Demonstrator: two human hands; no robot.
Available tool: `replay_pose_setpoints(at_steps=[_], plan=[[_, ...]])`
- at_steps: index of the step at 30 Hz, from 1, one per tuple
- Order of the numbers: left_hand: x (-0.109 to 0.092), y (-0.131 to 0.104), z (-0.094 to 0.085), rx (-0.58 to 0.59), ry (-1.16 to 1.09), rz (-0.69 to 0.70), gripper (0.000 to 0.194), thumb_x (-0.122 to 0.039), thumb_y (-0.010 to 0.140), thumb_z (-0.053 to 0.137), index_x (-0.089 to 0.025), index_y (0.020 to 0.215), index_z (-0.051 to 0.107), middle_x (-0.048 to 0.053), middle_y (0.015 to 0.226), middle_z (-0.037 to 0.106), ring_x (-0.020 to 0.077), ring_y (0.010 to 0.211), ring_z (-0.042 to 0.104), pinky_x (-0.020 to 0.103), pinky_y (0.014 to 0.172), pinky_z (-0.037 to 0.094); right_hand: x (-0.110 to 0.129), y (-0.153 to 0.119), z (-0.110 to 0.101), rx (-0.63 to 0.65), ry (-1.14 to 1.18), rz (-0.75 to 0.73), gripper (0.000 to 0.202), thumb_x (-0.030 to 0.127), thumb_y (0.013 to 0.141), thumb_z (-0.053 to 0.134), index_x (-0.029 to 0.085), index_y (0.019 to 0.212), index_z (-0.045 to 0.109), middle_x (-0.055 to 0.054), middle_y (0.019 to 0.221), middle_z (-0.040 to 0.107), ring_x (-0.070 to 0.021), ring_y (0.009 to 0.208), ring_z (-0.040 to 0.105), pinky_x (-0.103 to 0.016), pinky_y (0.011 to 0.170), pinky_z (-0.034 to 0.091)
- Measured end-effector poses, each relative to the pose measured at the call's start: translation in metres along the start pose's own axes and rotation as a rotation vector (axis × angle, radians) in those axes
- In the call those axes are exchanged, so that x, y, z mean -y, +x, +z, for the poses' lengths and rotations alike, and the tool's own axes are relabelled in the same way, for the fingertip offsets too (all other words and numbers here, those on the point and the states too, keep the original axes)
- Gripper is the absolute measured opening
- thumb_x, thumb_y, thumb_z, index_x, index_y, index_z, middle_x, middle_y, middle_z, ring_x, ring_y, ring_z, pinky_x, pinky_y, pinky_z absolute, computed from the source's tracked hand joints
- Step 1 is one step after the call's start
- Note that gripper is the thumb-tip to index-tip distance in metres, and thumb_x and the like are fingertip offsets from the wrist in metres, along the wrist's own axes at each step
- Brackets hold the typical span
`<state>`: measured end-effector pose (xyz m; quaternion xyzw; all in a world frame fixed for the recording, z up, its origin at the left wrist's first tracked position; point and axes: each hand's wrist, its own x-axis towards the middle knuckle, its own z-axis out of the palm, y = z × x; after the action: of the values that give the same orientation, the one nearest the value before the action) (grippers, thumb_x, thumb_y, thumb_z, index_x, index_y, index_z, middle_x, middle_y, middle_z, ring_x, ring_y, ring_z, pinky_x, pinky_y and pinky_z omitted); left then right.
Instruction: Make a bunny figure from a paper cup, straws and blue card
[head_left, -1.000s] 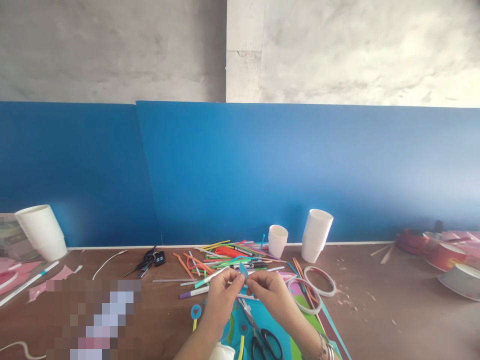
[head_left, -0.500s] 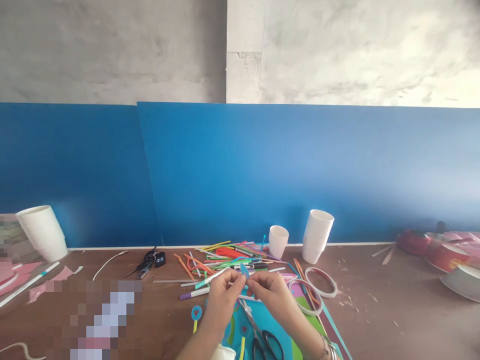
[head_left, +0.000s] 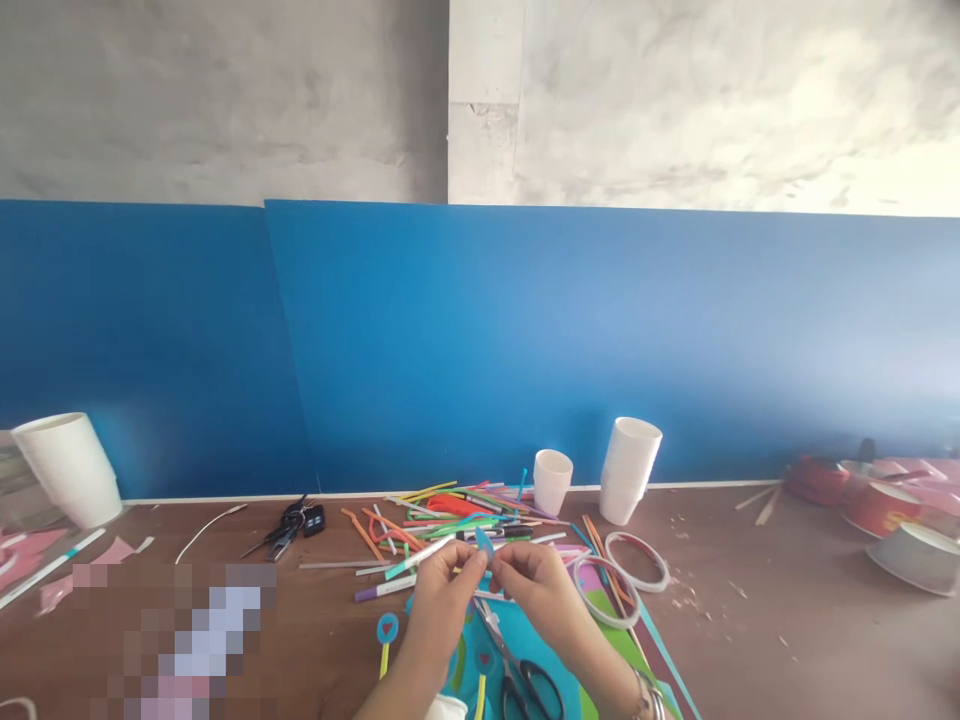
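Note:
Between the fingertips of both hands is a small blue paper piece [head_left: 484, 541]. My left hand [head_left: 450, 585] pinches its left side, and my right hand [head_left: 532, 580] is closed at its right edge. Below them, black-handled scissors [head_left: 514, 665] lie on blue paper [head_left: 559, 640]. A yellow straw topped with a blue disc and heart [head_left: 387, 629] stands left of my left wrist. A second such disc [head_left: 484, 660] shows between my forearms. Part of a white cup [head_left: 448, 708] peeks out at the bottom edge.
Behind the hands spreads a heap of coloured straws and markers [head_left: 457, 510]. A white cup [head_left: 553, 483] and a cup stack [head_left: 630, 470] stand by the blue partition [head_left: 525, 340]. Tape rolls [head_left: 637, 562] lie to the right, keys [head_left: 300, 522] to the left. Another cup stack [head_left: 67, 470] leans far left.
The view has shifted slightly, so everything sits a little further left. The blue paper piece is tilted a bit differently between my fingers; both hands keep their pinch.

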<state>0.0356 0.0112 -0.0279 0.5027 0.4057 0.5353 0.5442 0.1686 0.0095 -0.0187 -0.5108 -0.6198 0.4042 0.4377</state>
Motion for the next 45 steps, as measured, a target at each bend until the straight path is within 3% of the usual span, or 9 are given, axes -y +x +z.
replay_pose_setpoints(at_steps=[7,11,14,18,25,33,40,42,45], plan=[[-0.008,0.003,-0.007,-0.094,-0.080,-0.055,0.026,-0.040,0.070,0.066,-0.017,0.061,0.057,-0.004,0.057,0.049,0.0107,0.058,0.044,0.021,0.058,0.035,-0.013,0.006,-0.013,0.045,-0.321,-0.012,0.022,0.023,0.080,0.046,0.016,0.066,0.061,0.000,0.059,0.061,-0.0116,0.054,0.050,-0.021,0.050,0.036],[-0.008,0.010,-0.016,-0.180,-0.047,-0.053,0.027,-0.041,0.065,0.069,-0.017,0.060,0.058,-0.002,0.058,0.057,0.0124,0.059,0.050,0.021,0.058,0.039,-0.030,0.005,-0.020,0.131,-0.602,0.036,0.024,0.018,0.074,0.049,0.017,0.053,0.059,0.000,0.048,0.058,-0.0127,0.048,0.051,-0.022,0.047,0.033],[-0.006,0.013,-0.019,-0.204,-0.032,-0.077,0.027,-0.042,0.062,0.071,-0.017,0.062,0.059,0.000,0.057,0.061,0.0148,0.060,0.056,0.023,0.057,0.043,-0.039,0.004,-0.021,0.074,-0.744,0.041,0.012,0.010,0.065,0.055,0.017,0.059,0.063,-0.003,0.058,0.063,-0.0189,0.061,0.058,-0.026,0.056,0.036],[-0.004,0.014,-0.020,-0.196,-0.034,-0.094,0.028,-0.041,0.062,0.072,-0.017,0.064,0.060,0.001,0.060,0.065,0.0151,0.061,0.060,0.023,0.057,0.046,-0.045,0.010,-0.019,-0.062,-0.880,0.008,0.031,0.008,0.073,0.049,0.014,0.100,0.065,-0.014,0.097,0.065,-0.0277,0.095,0.058,-0.034,0.078,0.040],[-0.001,0.016,-0.022,-0.143,0.000,-0.095,0.026,-0.042,0.065,0.069,-0.017,0.065,0.063,0.002,0.063,0.066,0.0152,0.065,0.060,0.022,0.058,0.045,-0.053,0.015,-0.015,-0.101,-0.987,-0.071,0.018,0.011,0.076,0.053,0.018,0.090,0.062,-0.011,0.100,0.065,-0.0307,0.099,0.057,-0.041,0.084,0.039],[0.003,0.022,-0.024,-0.209,-0.016,-0.053,0.035,-0.050,0.057,0.073,-0.017,0.060,0.060,-0.002,0.057,0.059,0.0146,0.059,0.056,0.024,0.058,0.044,-0.024,0.007,-0.008,-0.036,-0.261,-0.150,0.023,0.040,0.092,0.039,0.021,0.102,0.048,-0.002,0.085,0.061,-0.0174,0.075,0.058,-0.026,0.065,0.043],[-0.009,0.012,-0.018,-0.122,-0.465,-0.036,0.026,-0.039,0.068,0.073,-0.018,0.075,0.059,0.007,0.092,0.068,0.0201,0.089,0.064,0.029,0.078,0.049,-0.011,0.001,0.013,0.260,0.141,0.159,0.037,0.057,0.084,0.041,0.022,0.074,0.043,0.009,0.048,0.044,-0.0065,0.035,0.035,-0.019,0.037,0.024],[-0.010,0.008,-0.015,-0.106,-0.522,-0.069,0.026,-0.038,0.070,0.073,-0.019,0.078,0.057,0.005,0.088,0.068,0.0170,0.080,0.064,0.025,0.068,0.049,-0.012,-0.003,0.019,0.346,0.189,0.205,0.034,0.054,0.082,0.044,0.021,0.075,0.046,0.009,0.046,0.046,-0.0068,0.033,0.036,-0.019,0.036,0.023],[-0.010,0.003,-0.010,-0.073,-0.411,-0.108,0.027,-0.045,0.075,0.065,-0.020,0.077,0.056,-0.003,0.056,0.057,0.0086,0.050,0.051,0.018,0.048,0.039,-0.012,-0.012,0.028,0.422,0.243,0.179,0.027,0.044,0.083,0.048,0.018,0.080,0.051,0.004,0.059,0.056,-0.0069,0.042,0.046,-0.018,0.043,0.032]])
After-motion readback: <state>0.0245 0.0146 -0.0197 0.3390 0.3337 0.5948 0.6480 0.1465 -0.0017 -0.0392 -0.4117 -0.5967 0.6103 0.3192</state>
